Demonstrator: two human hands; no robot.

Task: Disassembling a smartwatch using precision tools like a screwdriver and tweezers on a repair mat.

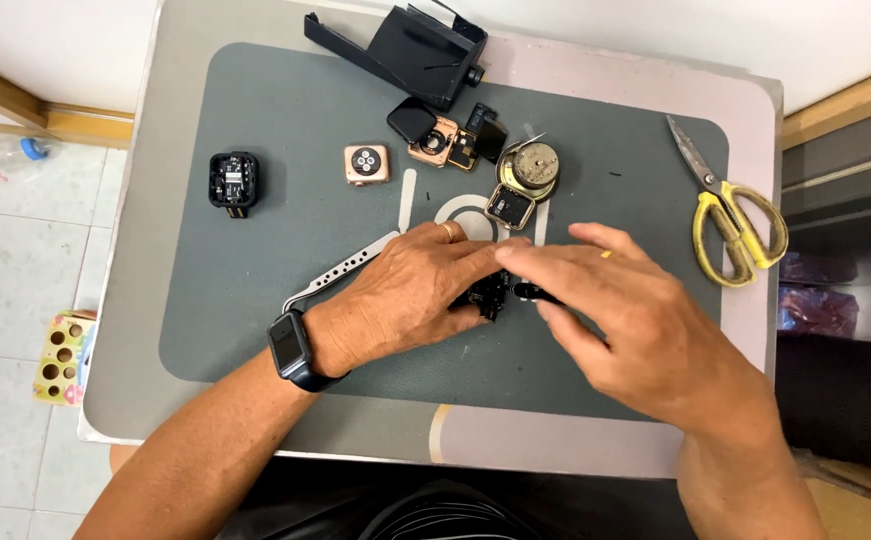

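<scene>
- My left hand (410,295) and right hand (620,310) met at the middle of the grey mat (285,200), fingertips pressed in toward each other around a small black part (490,293).
- That black part sat directly between the two hands, so neither had to reach: it lay right under the tips of both, with the left fingers touching its left side and the right fingers over its right end.
- Its long axis, as far as I could see it, ran roughly left to right, along the line joining my hands; a rounded black end (530,293) poked out just under my right fingers. Most of it was hidden, so I could not tell its full shape.
- My left hand was curled and pinching the part; a pair of silver tweezers (340,272) ran out from beneath it toward the left, and I could not tell whether that hand gripped them or merely lay over them.
- My right hand was half spread, thumb and forefinger closing on the part's right end; whether they truly gripped it was blurred.
- Just beyond my knuckles lay a round brass mechanism (528,167), with opened watch pieces (445,138) beside it.
- Well apart, yellow-handled scissors (730,205) lay at the right edge of the surface (595,445).
</scene>
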